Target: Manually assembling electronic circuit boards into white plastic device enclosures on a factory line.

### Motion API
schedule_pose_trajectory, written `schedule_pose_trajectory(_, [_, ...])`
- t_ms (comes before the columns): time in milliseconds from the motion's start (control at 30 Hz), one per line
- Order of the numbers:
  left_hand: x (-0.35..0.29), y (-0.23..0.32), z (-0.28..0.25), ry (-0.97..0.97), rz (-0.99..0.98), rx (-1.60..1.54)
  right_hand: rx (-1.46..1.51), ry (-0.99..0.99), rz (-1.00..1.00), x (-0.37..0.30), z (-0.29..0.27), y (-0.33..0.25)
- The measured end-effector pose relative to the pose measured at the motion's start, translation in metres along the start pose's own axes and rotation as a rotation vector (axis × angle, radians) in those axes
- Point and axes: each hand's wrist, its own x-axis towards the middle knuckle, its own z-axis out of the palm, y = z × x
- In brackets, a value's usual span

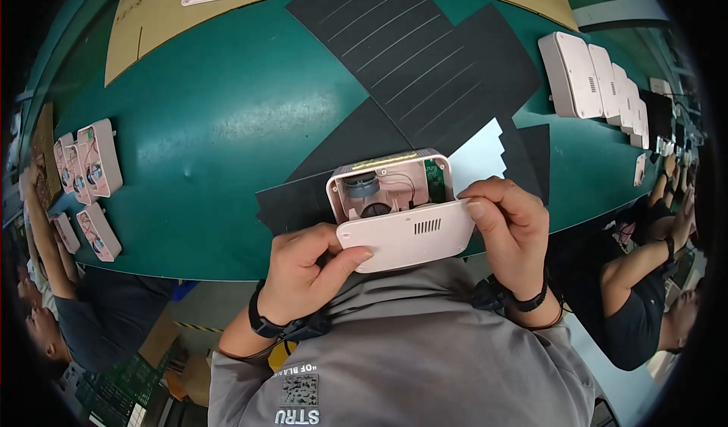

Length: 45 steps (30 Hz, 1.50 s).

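Note:
Both my hands hold a pale pink vented cover (402, 237) tilted at the near side of an open pink plastic housing (332, 192). My left hand (307, 264) pinches the cover's left end, thumb on its face. The right-hand corner is pinched between thumb and fingers of my right hand (512, 226). Inside the housing show a dark grey round part (362, 185), thin red wires and a green circuit board (434, 180). A yellowish strip (385, 161) runs along its far wall. The cover hides the housing's near part.
Black sheets with pale lines (409, 55) and a light-blue paper piece (479, 154) lie on the green table (205, 192). Open housings (102, 158) stand at left, a row of closed units (572, 74) at right. Cardboard (144, 17) borders the far edge. People work on both sides.

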Motion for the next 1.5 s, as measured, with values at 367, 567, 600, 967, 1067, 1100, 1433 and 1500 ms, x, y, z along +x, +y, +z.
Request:
schedule_pose_trajectory(367, [0.016,0.007,-0.009,0.111,-0.254,-0.064,-0.250,0.180,-0.094,0.034,0.024,0.008])
schedule_pose_trajectory(567, [0.024,0.008,-0.010,0.094,-0.289,-0.080,-0.227,0.193,-0.083,0.036,0.025,0.013])
schedule_pose_trajectory(600, [0.024,0.008,-0.010,0.087,-0.289,-0.079,-0.220,0.192,-0.079,0.036,0.025,0.013])
schedule_pose_trajectory(967, [0.025,0.008,-0.003,0.155,-0.276,-0.022,-0.215,0.212,-0.110,0.035,0.028,0.023])
schedule_pose_trajectory(1067, [0.026,0.008,-0.003,0.178,-0.277,0.006,-0.253,0.227,-0.151,0.035,0.031,0.028])
schedule_pose_trajectory(1100, [0.026,0.008,-0.008,0.116,-0.316,0.124,-0.253,0.246,-0.107,0.035,0.034,0.028])
schedule_pose_trajectory(1433, [0.062,0.029,0.015,-0.309,0.281,0.786,-0.443,0.292,-0.127,0.037,0.038,0.029])
schedule_pose_trajectory(1500, [0.056,0.020,0.019,-0.287,0.346,0.842,-0.511,0.295,-0.133,0.035,0.040,0.029])
